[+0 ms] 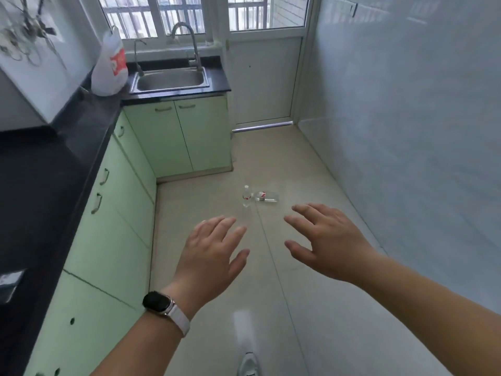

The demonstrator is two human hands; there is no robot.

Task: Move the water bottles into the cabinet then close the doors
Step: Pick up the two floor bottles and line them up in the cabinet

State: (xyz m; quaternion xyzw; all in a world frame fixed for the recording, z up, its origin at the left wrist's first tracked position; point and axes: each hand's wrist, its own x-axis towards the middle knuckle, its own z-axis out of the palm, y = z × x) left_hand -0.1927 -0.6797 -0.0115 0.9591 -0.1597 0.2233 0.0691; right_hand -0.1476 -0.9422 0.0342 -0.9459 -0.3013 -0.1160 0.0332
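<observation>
Two clear water bottles with red labels are on the beige floor ahead of me. One bottle (246,196) stands upright and the other bottle (266,197) lies on its side just to its right. My left hand (214,246), with a watch on the wrist, and my right hand (325,240) are stretched out in front of me with spread fingers, holding nothing, well short of the bottles. The green cabinet under the sink (176,137) has both doors shut.
A black counter (54,164) with green cabinet doors runs along the left. The steel sink (170,80), a tap and a white plastic bag (109,69) sit at the far end. A white door (263,80) and a tiled wall bound the right side.
</observation>
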